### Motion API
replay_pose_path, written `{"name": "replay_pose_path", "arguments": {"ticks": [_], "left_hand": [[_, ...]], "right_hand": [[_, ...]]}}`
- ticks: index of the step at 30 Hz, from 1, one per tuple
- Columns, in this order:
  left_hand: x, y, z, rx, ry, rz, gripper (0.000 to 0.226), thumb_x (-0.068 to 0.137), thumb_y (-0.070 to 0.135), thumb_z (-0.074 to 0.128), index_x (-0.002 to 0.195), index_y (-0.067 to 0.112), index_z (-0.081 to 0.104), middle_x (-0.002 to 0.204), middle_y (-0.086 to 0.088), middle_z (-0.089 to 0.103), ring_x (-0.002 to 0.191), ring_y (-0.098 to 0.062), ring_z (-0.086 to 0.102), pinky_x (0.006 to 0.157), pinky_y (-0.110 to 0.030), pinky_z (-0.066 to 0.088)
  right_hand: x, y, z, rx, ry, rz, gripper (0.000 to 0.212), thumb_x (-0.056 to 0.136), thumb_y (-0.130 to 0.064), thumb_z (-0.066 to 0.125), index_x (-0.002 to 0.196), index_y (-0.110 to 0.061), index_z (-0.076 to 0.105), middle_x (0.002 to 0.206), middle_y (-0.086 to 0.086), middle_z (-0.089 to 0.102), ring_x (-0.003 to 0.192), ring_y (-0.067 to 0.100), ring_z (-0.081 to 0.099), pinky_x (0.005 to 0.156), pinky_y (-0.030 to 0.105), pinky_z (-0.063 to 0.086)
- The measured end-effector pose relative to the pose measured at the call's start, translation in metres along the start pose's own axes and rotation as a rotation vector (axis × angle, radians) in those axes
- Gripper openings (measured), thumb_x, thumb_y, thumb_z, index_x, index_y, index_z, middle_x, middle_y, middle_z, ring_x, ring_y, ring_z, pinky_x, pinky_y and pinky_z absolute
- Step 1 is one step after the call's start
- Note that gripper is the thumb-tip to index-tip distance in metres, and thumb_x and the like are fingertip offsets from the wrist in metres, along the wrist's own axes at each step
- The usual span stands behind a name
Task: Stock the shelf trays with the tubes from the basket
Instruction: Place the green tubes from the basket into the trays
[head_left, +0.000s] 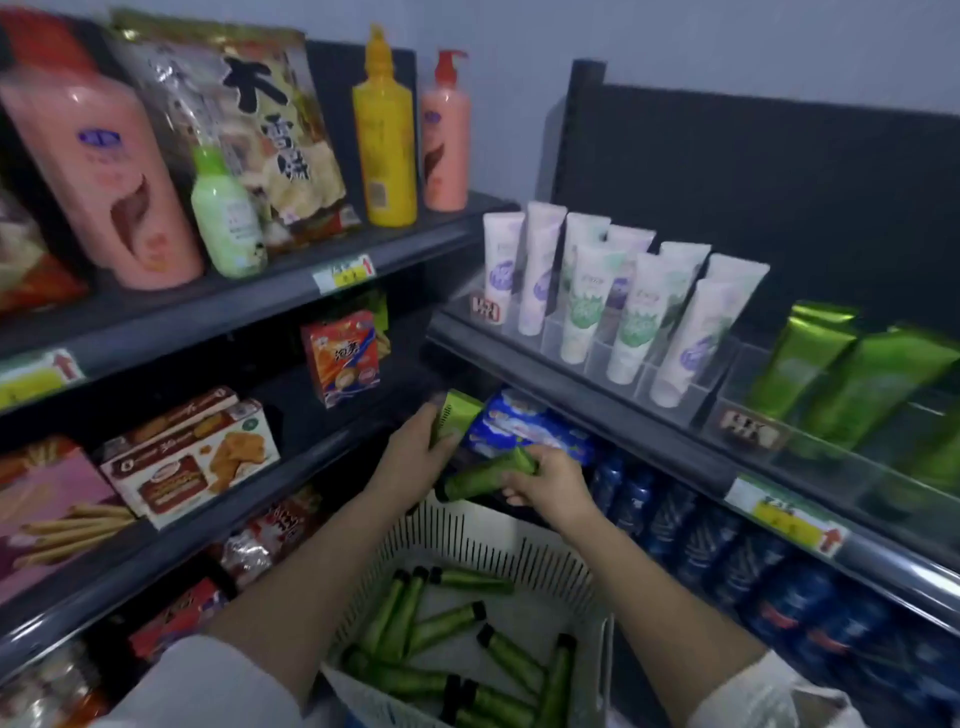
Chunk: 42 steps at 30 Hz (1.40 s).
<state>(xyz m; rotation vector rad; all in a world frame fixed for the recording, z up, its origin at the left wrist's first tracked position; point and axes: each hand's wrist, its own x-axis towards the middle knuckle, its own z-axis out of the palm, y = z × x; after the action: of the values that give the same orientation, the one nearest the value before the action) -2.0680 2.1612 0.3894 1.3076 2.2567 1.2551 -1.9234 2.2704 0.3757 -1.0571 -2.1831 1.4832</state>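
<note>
My left hand (415, 447) grips a green tube (454, 413) with its crimped end pointing up and right. My right hand (550, 480) holds a second green tube (480, 477) lying nearly level, its dark cap to the left. Both hands hover above the far rim of the white slotted basket (524, 551), which holds several more green tubes (447, 623) with black caps. On the right shelf, clear trays (748, 405) carry upright green tubes (862, 384) at the right and white tubes (587, 296) at the left.
The left shelves hold pink bottles (98, 171), a yellow bottle (384, 135), a snack bag (244, 130) and biscuit boxes (192, 457). Blue packs (524, 426) and blue bottles (727, 556) fill the shelf under the trays. A dark back panel (779, 182) rises behind the trays.
</note>
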Motion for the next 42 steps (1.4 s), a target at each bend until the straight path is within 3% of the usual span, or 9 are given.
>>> {"name": "replay_pose_path", "arguments": {"ticks": [4,9,12,18,24,27,33,38,42], "left_hand": [[0.007,0.061,-0.01,-0.104,0.062,0.069,0.019,0.093,0.024,0.052,0.108,0.013,0.048,0.091,-0.001,0.057,0.084,-0.018,0.054,0.062,-0.027,0.035],[0.016,0.134,-0.006,-0.256,0.058,0.261,0.029,0.093,0.016,0.055,0.121,0.011,0.05,0.103,0.0,0.06,0.096,-0.016,0.057,0.078,-0.025,0.041],[0.023,0.18,0.004,-0.308,0.042,0.339,0.03,0.09,0.017,0.059,0.119,0.012,0.05,0.106,-0.002,0.062,0.101,-0.02,0.059,0.085,-0.028,0.044],[0.037,0.271,0.026,-0.388,0.039,0.52,0.02,0.085,0.022,0.06,0.1,0.022,0.048,0.093,0.004,0.062,0.093,-0.016,0.058,0.087,-0.038,0.045],[0.065,0.355,0.047,-0.378,0.093,0.655,0.023,0.088,0.016,0.061,0.109,0.016,0.051,0.1,0.003,0.06,0.096,-0.016,0.057,0.08,-0.03,0.045],[0.081,0.38,0.062,-0.325,0.093,0.657,0.028,0.088,0.014,0.061,0.113,0.012,0.049,0.099,0.002,0.058,0.091,-0.015,0.055,0.071,-0.02,0.042],[0.116,0.38,0.102,-0.233,-0.072,0.572,0.053,0.085,0.007,0.063,0.125,0.031,0.037,0.107,-0.003,0.058,0.095,-0.02,0.058,0.085,-0.034,0.048],[0.137,0.36,0.125,-0.041,-0.136,0.502,0.028,0.082,0.006,0.068,0.098,0.02,0.049,0.082,0.0,0.055,0.072,-0.014,0.049,0.059,-0.022,0.04],[0.146,0.346,0.136,0.054,-0.215,0.477,0.023,0.079,0.007,0.071,0.088,0.017,0.052,0.075,0.004,0.053,0.068,-0.012,0.047,0.058,-0.021,0.037]], "right_hand": [[-0.022,-0.038,-0.036,-0.011,0.186,-0.165,0.02,0.085,-0.01,0.067,0.069,-0.019,0.06,0.057,0.002,0.057,0.052,0.013,0.051,0.058,0.031,0.049],[-0.05,-0.072,-0.09,0.026,0.386,-0.325,0.008,0.088,-0.014,0.063,0.096,-0.015,0.065,0.066,-0.001,0.057,0.061,0.016,0.055,0.063,0.038,0.053],[-0.069,-0.092,-0.129,-0.015,0.534,-0.399,0.029,0.087,-0.015,0.062,0.116,-0.016,0.063,0.073,-0.005,0.06,0.06,0.01,0.055,0.064,0.028,0.048],[-0.107,-0.126,-0.217,0.013,0.742,-0.546,0.014,0.088,-0.015,0.062,0.1,-0.019,0.065,0.066,-0.01,0.061,0.047,0.002,0.055,0.054,0.023,0.05],[-0.135,-0.143,-0.319,0.072,0.885,-0.6,0.011,0.09,-0.016,0.06,0.099,-0.017,0.064,0.075,0.003,0.062,0.055,0.008,0.058,0.05,0.018,0.05],[-0.133,-0.138,-0.356,-0.034,0.885,-0.557,0.012,0.091,-0.018,0.059,0.102,-0.016,0.064,0.076,0.003,0.063,0.051,0.003,0.059,0.053,0.019,0.053],[-0.095,-0.116,-0.383,-0.371,0.719,-0.339,0.003,0.087,-0.022,0.062,0.084,-0.022,0.061,0.075,0.0,0.069,0.061,0.016,0.069,0.071,0.036,0.06],[-0.068,-0.101,-0.377,-0.691,0.533,-0.108,0.006,0.085,-0.03,0.059,0.089,-0.028,0.062,0.09,0.001,0.072,0.088,0.024,0.068,0.082,0.036,0.054],[-0.058,-0.094,-0.369,-0.718,0.454,-0.032,0.014,0.087,-0.026,0.056,0.1,-0.026,0.063,0.096,0.004,0.07,0.092,0.025,0.065,0.074,0.031,0.05]]}}
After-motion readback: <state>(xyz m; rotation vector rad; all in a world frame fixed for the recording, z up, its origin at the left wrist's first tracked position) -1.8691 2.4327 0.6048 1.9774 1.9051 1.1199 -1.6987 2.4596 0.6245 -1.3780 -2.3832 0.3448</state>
